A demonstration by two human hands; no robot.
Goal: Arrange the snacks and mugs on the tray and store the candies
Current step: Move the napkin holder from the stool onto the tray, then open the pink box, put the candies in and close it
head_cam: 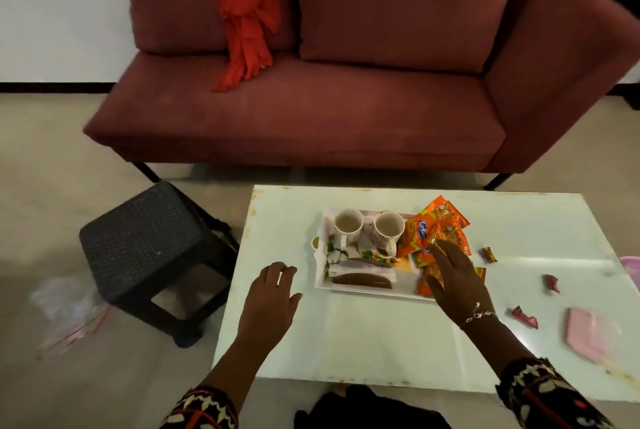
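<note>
A white floral tray [356, 285] lies in the middle of the pale table [363, 335]. Two white mugs stand at its back, the left mug [347, 225] and the right mug [388, 230]. Several orange snack packets [437, 226] are piled on the tray's right side. My right hand [453, 281] rests over the packets, fingers spread and touching them; a firm grip does not show. My left hand [273, 293] hovers open on the table left of the tray, holding nothing. Three red-wrapped candies lie to the right: one [489, 254], another [551, 282], a third [524, 317].
A pink pouch [588, 337] lies near the table's right edge. A black wicker stool [152, 248] stands left of the table, with a clear plastic bag [69, 311] on the floor beside it. A dark red sofa [311, 110] with an orange cloth [247, 13] stands behind.
</note>
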